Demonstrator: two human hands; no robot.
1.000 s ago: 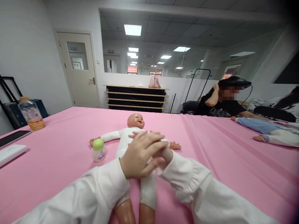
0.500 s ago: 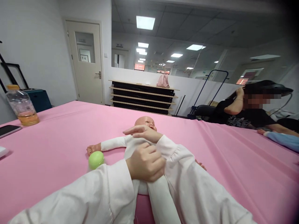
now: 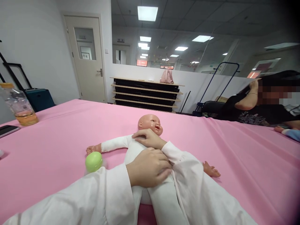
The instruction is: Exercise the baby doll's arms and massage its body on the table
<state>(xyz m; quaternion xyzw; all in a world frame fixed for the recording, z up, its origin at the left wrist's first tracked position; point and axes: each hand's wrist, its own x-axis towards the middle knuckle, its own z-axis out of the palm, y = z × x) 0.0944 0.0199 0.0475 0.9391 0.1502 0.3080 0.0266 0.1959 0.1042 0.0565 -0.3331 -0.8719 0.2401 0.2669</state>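
Observation:
A baby doll (image 3: 136, 150) in a white cloth suit lies on its back on the pink sheet, its bare head (image 3: 150, 122) turned to the right. My right hand (image 3: 150, 139) rests palm down on the doll's upper chest, just below the chin, fingers extended to the left. Lower down, my left hand (image 3: 150, 167) lies over the belly with its fingers loosely curved, holding nothing that I can see. A round green-topped object (image 3: 93, 162) sits beside the doll's hand on the left, partly behind my left sleeve. My right sleeve hides much of the doll's other arm.
At the left edge stand a bottle (image 3: 22, 109) with amber liquid and a phone (image 3: 8, 130). Pink cloth (image 3: 234, 150) covers the table. A person in black (image 3: 250, 109) sits at the right, near another doll's blue sleeve (image 3: 292, 134). Stacked boards (image 3: 145, 93) stand behind.
My right hand has come down from above the doll onto its chest. My left hand has loosened from a fist and lies on the belly. The view has shifted slightly.

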